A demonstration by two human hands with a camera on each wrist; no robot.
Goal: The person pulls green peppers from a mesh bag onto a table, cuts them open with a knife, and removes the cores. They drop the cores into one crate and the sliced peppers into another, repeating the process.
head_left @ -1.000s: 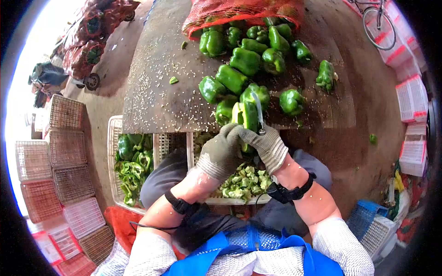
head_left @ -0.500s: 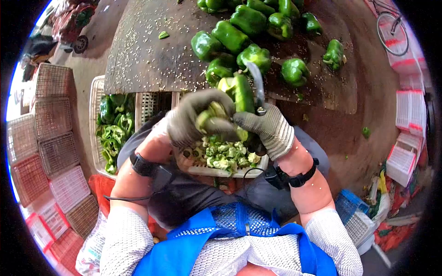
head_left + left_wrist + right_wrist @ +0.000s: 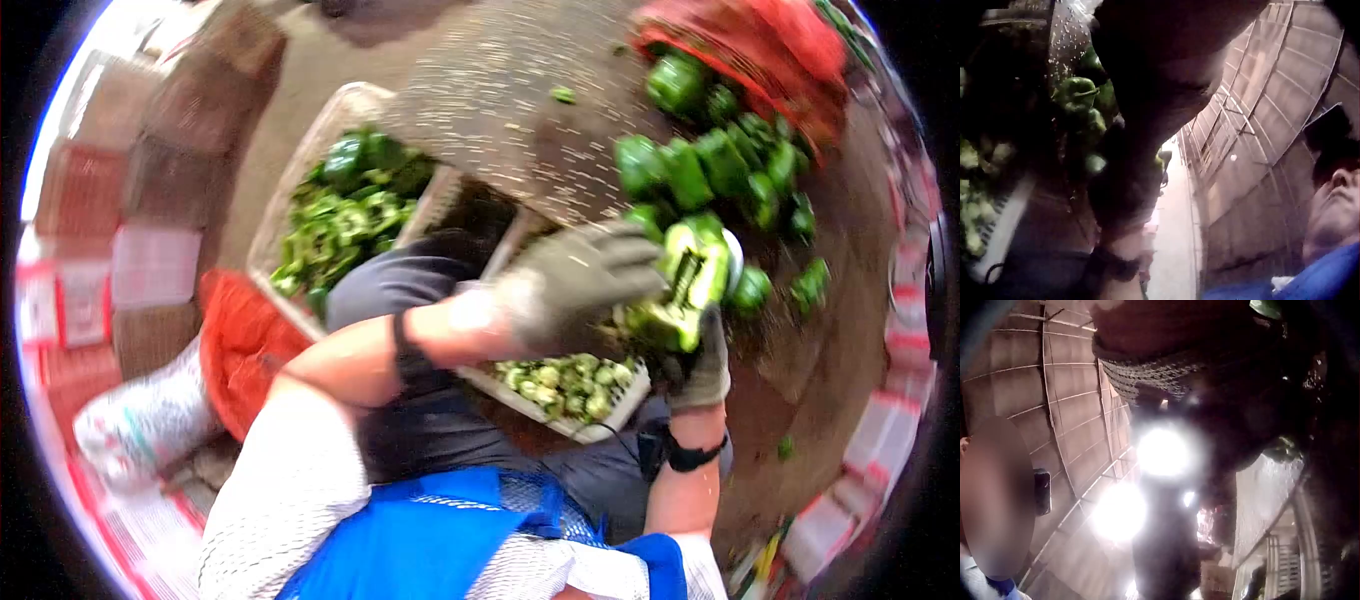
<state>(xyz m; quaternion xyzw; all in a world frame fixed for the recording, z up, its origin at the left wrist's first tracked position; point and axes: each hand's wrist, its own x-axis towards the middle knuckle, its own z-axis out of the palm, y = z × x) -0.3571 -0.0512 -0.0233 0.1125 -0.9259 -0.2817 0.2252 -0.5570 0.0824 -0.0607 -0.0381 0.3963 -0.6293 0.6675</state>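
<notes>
A cut green pepper [image 3: 697, 262] shows its pale inside in the head view. The gloved right hand [image 3: 703, 368] grips it from below; a pale curved edge [image 3: 736, 256], perhaps the knife blade, shows behind it. The gloved left hand [image 3: 585, 285] is at the pepper's left side, fingers extended towards it, thumb hidden. Whole green peppers [image 3: 722, 162] lie on the board [image 3: 480, 110] beyond the hands. Below the left hand, a white crate [image 3: 598, 431] holds pale pepper cores [image 3: 550, 385]. Both wrist views are dark; the left shows peppers [image 3: 1079, 94], the right a glove cuff [image 3: 1147, 378].
Left of the knees stands a crate [image 3: 262, 262] of cut green peppers [image 3: 350, 228]. A red net bag [image 3: 765, 55] lies at the board's far right, red netting [image 3: 245, 350] at the lower left. Stacked crates [image 3: 155, 265] line the left side.
The head view has turned, shifting the scene. The left hand has moved from holding pale pepper pieces to the pepper's side with fingers extended. The pepper in the right hand now shows its inside.
</notes>
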